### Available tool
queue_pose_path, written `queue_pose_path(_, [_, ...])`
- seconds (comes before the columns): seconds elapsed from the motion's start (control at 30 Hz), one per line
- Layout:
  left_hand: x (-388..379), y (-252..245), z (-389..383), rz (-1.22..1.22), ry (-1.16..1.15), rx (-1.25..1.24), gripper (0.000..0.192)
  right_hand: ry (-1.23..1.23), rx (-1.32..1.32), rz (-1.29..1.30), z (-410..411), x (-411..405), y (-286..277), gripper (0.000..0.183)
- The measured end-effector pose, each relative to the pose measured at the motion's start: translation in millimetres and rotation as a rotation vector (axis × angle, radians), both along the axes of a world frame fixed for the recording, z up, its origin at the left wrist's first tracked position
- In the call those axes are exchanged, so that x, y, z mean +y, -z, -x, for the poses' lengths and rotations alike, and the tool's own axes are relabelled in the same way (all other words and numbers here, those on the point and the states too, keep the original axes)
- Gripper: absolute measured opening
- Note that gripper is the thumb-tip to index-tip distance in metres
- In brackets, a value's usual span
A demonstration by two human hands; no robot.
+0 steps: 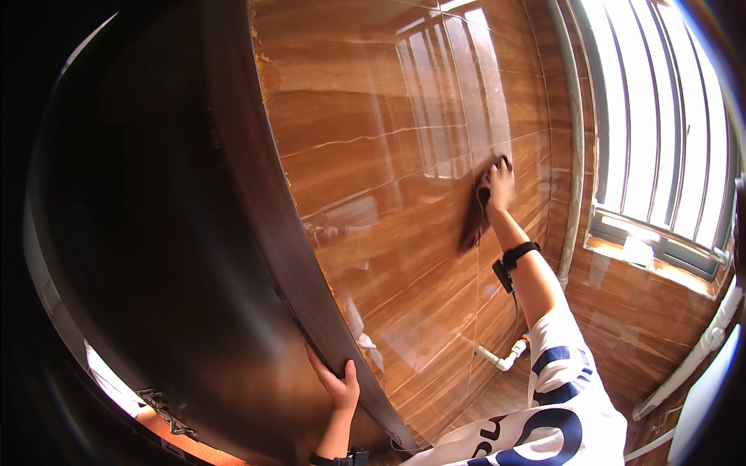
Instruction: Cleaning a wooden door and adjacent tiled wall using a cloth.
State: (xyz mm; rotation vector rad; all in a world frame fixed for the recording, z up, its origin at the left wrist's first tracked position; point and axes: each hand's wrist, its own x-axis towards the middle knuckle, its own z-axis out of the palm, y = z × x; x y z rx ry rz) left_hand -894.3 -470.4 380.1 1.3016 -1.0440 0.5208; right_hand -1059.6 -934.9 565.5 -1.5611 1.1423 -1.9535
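My right hand (501,185) presses a dark maroon cloth (477,224) against a glossy brown wood-grain tiled wall (373,169). The cloth hangs down to the left below my fingers, and its lower end looks blurred. Lower down, my left hand (340,387) grips the edge of a dark door frame (274,198), its thumb lying over the front face. To the left of the frame is a large dark door panel (145,221). Parts of my left fingers are hidden at the frame's edge.
A barred window (658,116) with a metal rail (661,230) is at the right. Beside it runs a vertical pipe (574,134). A white pipe elbow (504,362) juts from the wall below my right arm. A thicker white drainpipe (693,361) stands at the lower right.
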Motion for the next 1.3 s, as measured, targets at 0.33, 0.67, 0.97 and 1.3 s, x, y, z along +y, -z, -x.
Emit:
queue_pose_path(0.33, [-2, 8, -7, 0.002, 0.03, -0.003, 0.08, -0.154, -0.023, 0.762, -33, 121, -93, 0.034])
queue_pose_path(0.67, [-26, 10, -8, -0.02, -0.014, 0.055, 0.076, -0.335, 0.47, 1.501, -73, 243, -56, 0.035])
queue_pose_path(0.97, [-32, 5, -2, 0.013, -0.062, 0.015, 0.072, -0.058, 0.218, 1.263, -44, 155, -127, 0.036])
queue_pose_path(1.3, [-36, 16, -8, -0.037, -0.11, -0.002, 0.073, 0.231, -0.159, 0.064, -9, -4, 107, 0.039])
